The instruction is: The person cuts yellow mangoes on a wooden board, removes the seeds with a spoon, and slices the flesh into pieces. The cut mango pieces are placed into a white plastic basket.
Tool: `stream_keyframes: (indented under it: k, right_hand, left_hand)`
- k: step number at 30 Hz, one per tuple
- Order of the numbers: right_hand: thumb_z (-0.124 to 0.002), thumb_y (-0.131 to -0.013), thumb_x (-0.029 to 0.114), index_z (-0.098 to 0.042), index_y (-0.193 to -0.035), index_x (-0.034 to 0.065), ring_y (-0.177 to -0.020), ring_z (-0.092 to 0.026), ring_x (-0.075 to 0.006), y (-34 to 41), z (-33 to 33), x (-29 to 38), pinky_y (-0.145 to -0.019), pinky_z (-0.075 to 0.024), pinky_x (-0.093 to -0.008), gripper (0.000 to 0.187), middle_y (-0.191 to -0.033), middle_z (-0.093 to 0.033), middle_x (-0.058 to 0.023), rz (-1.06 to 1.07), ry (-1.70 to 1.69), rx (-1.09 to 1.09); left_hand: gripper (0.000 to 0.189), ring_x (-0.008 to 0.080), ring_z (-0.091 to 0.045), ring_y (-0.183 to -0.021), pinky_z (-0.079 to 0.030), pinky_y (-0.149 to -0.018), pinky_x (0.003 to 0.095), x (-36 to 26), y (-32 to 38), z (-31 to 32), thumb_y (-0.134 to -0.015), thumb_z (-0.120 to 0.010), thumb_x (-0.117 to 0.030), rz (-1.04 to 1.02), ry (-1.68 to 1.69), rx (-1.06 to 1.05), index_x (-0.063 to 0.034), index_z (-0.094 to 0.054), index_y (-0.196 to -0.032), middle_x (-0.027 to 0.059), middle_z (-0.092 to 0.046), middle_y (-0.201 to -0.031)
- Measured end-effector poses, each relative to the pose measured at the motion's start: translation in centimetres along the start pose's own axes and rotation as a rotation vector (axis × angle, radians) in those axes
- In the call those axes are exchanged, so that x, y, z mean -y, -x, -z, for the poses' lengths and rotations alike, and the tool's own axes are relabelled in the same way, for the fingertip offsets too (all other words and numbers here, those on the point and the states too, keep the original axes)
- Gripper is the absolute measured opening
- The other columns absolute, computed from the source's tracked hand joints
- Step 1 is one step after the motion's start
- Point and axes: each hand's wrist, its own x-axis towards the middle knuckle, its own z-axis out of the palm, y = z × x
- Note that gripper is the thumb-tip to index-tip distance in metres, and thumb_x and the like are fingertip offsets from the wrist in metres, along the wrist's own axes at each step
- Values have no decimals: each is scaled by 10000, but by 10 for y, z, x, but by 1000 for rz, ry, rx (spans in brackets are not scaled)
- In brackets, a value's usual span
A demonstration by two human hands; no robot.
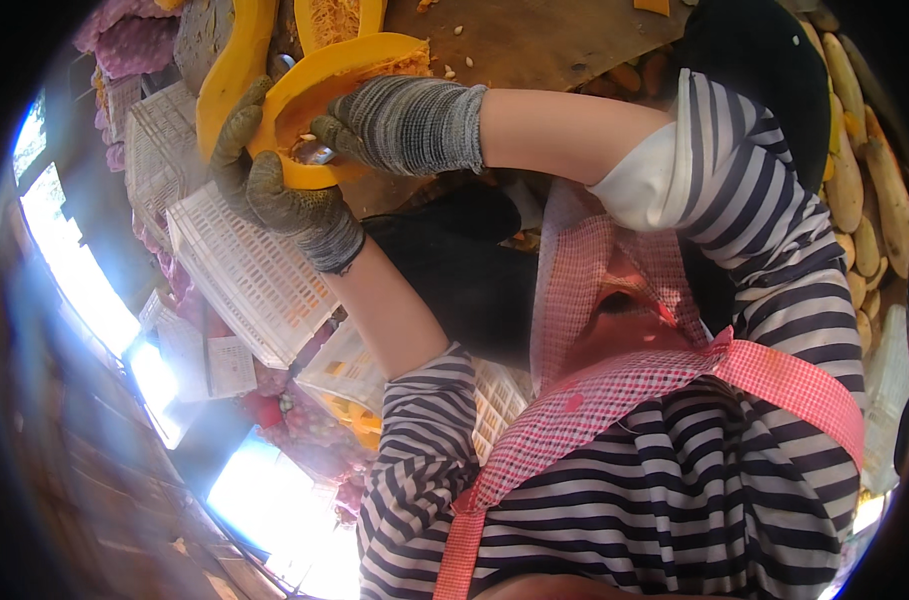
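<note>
A halved orange-yellow squash (298,105) is held up with its hollow facing me. My left hand (278,184), in a dirty grey knit glove, grips its rim and outer side. My right hand (394,124), gloved in grey stripes, reaches into the hollow. Its fingers close on a shiny metal tool (321,155), probably a spoon, whose handle the glove hides. A pale seed (307,138) shows beside the metal. Behind, a long whole-skinned squash piece (233,67) and another squash half (338,22) with stringy pulp lie on the work surface.
Loose seeds (458,30) dot the brown work surface (544,37). White plastic crates (255,274) stand at the left, one lower crate (349,367) with orange pieces. Purple-pink mesh sacks (135,41) lie beyond. Many long squashes (844,172) are piled at the right.
</note>
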Motion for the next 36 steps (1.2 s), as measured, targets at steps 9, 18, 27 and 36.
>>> stream_keyframes:
  k: [9, 18, 27, 36]
  right_hand:
    - [-464, -1016, 429, -674, -1103, 73, -859, -693, -272, -10, 3, -31, -813, -554, -366, 422, -953, -703, -131, -158, 219, -180]
    - [-548, -970, 256, -579, -1286, 93, -940, -672, -282, -30, 8, -72, -808, -544, -385, 357, -1110, -672, -129, -202, 565, 106]
    - [-528, -977, 320, -603, -1267, 125, -1061, -639, -260, -28, 14, -37, -935, -510, -373, 358, -1187, -645, -80, 29, 171, -67]
    - [-519, -972, 243, -585, -1294, 114, -985, -668, -296, -23, 31, -81, -828, -551, -396, 354, -1141, -685, -117, -230, 553, 303]
  left_hand:
    - [438, 412, -595, -1136, -510, -986, 541, -1, -8, 3, -815, -504, -221, 35, -59, -72, 20, -573, -1174, 277, -591, -1205]
    - [454, 372, -614, -1111, -526, -970, 470, 2, -10, -23, -799, -502, -204, -108, -136, -116, 117, -554, -1116, 274, -607, -1139]
    - [499, 370, -615, -1114, -523, -979, 470, -9, -7, -22, -755, -517, -209, -24, -351, -146, 100, -563, -1144, 279, -605, -1188]
    - [467, 339, -617, -1115, -513, -996, 441, 3, -11, -26, -716, -554, -114, -18, 55, -141, 96, -598, -1131, 264, -625, -1169]
